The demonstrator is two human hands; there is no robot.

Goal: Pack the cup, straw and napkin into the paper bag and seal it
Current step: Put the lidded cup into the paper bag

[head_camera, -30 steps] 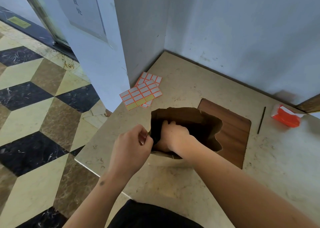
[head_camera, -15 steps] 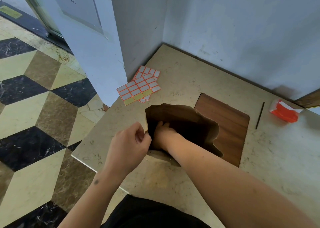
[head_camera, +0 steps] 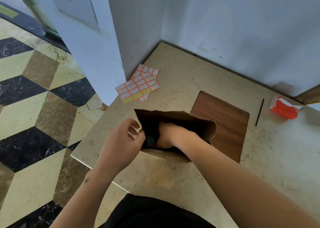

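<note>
Beige marble forms the counter (head_camera: pixel 173 179) in front of you, tucked into a corner of pale blue-grey walls, with a checkered stone floor (head_camera: pixel 34 106) dropping away on your left. Only the head view is given.

Your paper bag (head_camera: pixel 199 123) is brown, standing on the counter with its mouth wide open toward you; the rim is ragged and uneven on its right side, and the inside is dark. It partly overlaps a dark wood panel (head_camera: pixel 230 123) set into the counter. You cannot see any cup in the shadow inside. The straw (head_camera: pixel 259 112), thin and dark, lies flat on the marble to the right of the wood panel, well apart from the bag. Just beyond it, near the wall, sits the napkin pack (head_camera: pixel 284 108), orange-red and white. Two overlapping sheets of orange-bordered labels (head_camera: pixel 138 87) lie behind the bag near the left wall.

Your left hand (head_camera: pixel 121 141) pinches the bag's left rim between thumb and curled fingers, holding the mouth open. Your right hand (head_camera: pixel 166 134) is plunged into the bag past the wrist, forearm crossing the near rim; its fingers are hidden in the dark, so whether it grasps anything cannot be told.
</note>
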